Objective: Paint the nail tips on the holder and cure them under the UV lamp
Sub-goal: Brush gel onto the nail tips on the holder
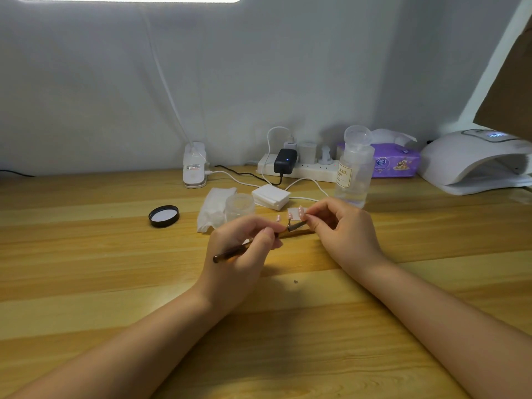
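Observation:
At the middle of the wooden table my left hand grips a thin brown-handled brush. Its dark tip end points right toward my right hand. My right thumb and forefinger pinch that brush tip, beside a small white pad. Three pink nail tips stand on thin stalks just behind the brush. Their gold holder bar lies on the table between my hands, partly hidden. The white UV lamp sits at the far right with its display lit.
Behind my hands stand a clear jar, its black lid, a crumpled tissue, a stack of white pads and a clear pump bottle. A power strip, a lamp clamp and a purple tissue pack line the wall.

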A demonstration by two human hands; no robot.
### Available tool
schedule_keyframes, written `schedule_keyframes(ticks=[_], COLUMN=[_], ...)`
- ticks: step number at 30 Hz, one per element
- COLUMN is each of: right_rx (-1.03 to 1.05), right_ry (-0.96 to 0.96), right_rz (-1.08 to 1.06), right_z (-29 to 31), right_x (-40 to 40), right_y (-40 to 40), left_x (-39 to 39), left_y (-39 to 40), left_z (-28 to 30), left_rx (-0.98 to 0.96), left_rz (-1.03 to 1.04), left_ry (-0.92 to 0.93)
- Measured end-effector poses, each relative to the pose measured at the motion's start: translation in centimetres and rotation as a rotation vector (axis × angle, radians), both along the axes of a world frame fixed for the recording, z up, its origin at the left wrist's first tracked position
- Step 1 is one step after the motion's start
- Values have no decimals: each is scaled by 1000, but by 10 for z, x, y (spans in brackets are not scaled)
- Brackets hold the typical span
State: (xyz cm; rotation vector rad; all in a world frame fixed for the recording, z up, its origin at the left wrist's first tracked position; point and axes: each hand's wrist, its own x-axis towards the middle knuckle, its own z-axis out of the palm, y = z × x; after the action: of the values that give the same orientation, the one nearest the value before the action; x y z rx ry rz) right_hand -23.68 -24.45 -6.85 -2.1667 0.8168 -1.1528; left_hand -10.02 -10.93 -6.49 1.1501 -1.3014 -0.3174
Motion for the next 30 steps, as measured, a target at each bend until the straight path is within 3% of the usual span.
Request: schedule_keyframes(ticks=[20,30], right_rx=[77,135], right_ry=[-39,-43], right_rz=[15,49], right_z=[1,3], right_x=[0,-1], right_y=[3,5], left_x=[0,4], left_y=[-1,-6], left_z=[3,2], left_rx=[-29,67], left_rz=[121,139], left_ry=[-58,83])
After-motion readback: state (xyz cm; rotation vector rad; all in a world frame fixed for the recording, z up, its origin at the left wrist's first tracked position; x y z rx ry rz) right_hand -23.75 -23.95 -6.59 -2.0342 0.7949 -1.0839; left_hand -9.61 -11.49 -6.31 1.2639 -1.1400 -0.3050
